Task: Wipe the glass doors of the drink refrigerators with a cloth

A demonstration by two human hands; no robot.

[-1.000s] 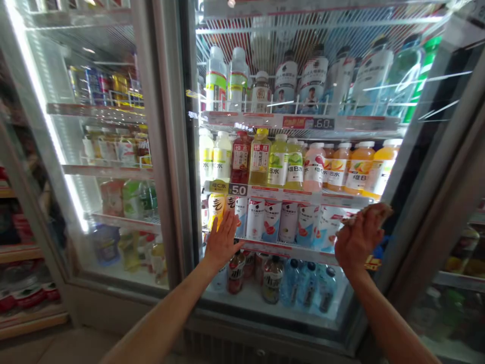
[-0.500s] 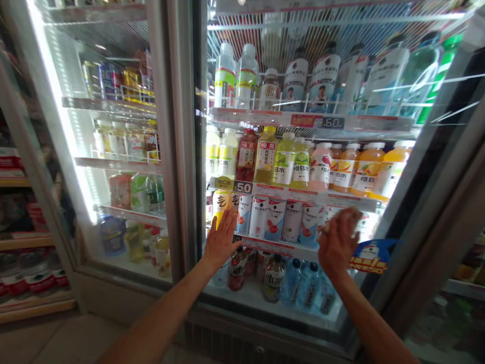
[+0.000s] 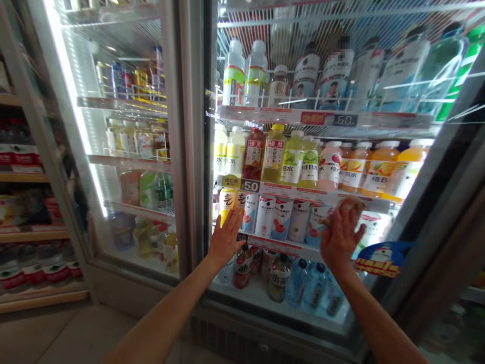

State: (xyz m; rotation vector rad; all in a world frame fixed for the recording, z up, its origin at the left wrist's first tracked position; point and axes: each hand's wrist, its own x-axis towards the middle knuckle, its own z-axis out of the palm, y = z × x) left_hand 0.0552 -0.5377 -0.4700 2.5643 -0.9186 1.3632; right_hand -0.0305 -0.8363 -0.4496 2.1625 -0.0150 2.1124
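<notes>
My left hand (image 3: 226, 237) lies flat with fingers spread on the glass of the right cooler door (image 3: 265, 303), in front of the white and yellow bottles on the third shelf. My right hand (image 3: 340, 238) presses a crumpled tan cloth (image 3: 351, 205) against the same glass further right, level with the white bottles (image 3: 282, 218). The cloth shows only above my fingers. Both forearms reach up from the lower edge of the head view.
Behind the glass are shelves of drinks: tall white bottles (image 3: 244, 71) on top, yellow and orange juices (image 3: 373, 169) below, water bottles (image 3: 303, 280) at the bottom. A second glass door (image 3: 125, 151) stands to the left, with store shelving (image 3: 22, 237) beyond it.
My right hand has slid the cloth leftward across the glass from the door's right edge. My left hand has stayed flat in the same spot.
</notes>
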